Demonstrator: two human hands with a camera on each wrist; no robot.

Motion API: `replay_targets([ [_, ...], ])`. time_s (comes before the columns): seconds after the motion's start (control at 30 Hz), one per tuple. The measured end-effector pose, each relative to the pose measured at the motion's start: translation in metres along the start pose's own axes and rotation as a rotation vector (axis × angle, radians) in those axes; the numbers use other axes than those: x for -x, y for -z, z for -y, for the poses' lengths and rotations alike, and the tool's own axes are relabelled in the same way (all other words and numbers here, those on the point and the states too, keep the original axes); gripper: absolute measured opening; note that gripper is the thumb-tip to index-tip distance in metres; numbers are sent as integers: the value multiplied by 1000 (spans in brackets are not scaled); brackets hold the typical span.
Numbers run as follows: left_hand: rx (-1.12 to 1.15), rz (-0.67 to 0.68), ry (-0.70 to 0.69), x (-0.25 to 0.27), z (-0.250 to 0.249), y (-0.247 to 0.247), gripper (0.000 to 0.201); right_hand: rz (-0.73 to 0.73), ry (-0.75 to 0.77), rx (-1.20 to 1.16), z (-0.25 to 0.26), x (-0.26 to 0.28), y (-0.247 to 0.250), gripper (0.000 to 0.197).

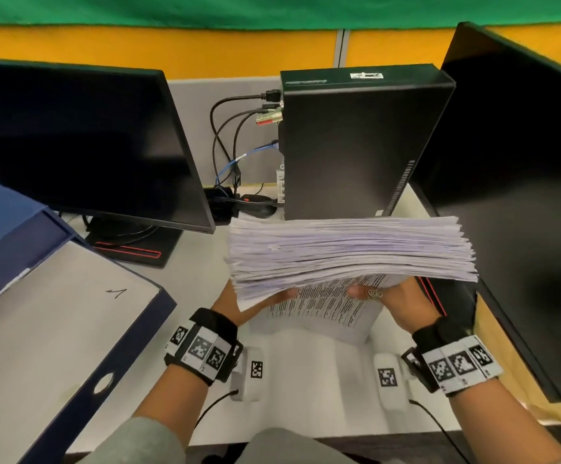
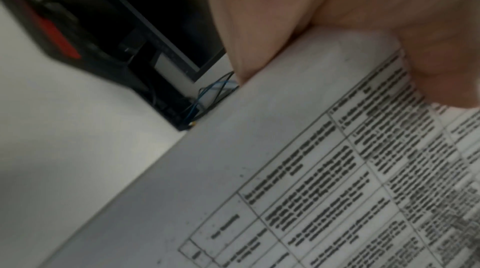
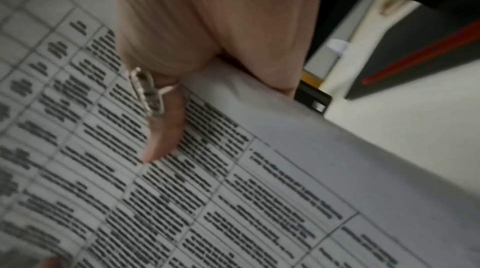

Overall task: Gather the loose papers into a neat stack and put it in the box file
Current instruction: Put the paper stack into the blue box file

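A thick stack of white papers (image 1: 349,252) is held tilted above the desk, its ragged long edge turned up toward me and a printed table page facing me below. My left hand (image 1: 239,304) grips its left end and my right hand (image 1: 393,298) its right end, thumbs on the printed page, fingers hidden behind. The left wrist view shows the printed page (image 2: 285,169) pinched under my left thumb (image 2: 428,50). In the right wrist view my ringed right thumb (image 3: 166,128) presses the page (image 3: 246,200). The blue box file (image 1: 54,323) lies open at the left, its grey inside bare.
A dark monitor (image 1: 81,145) on a red-striped stand (image 1: 131,249) sits behind the box file. A black computer tower (image 1: 349,142) with cables (image 1: 235,152) stands right behind the stack. A second monitor (image 1: 520,179) crowds the right. White desk (image 1: 306,380) lies under my wrists.
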State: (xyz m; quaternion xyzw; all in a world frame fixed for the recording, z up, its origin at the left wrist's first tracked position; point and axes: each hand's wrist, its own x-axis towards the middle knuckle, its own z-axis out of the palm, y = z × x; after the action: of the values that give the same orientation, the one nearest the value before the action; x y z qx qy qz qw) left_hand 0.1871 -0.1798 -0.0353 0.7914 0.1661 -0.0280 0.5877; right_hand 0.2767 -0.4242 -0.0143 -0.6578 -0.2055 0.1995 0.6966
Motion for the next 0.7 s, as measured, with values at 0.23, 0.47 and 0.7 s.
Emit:
replay_targets([
  [0.23, 212, 4, -20, 29, -27, -1, 44, 6, -19, -34, 3, -2, -7, 53],
  [0.47, 297, -4, 19, 33, -30, -6, 36, -7, -30, -29, 2, 0, -7, 47],
  [0.7, 313, -68, 20, 36, -34, -5, 36, -42, -90, 10, 6, -1, -10, 55],
])
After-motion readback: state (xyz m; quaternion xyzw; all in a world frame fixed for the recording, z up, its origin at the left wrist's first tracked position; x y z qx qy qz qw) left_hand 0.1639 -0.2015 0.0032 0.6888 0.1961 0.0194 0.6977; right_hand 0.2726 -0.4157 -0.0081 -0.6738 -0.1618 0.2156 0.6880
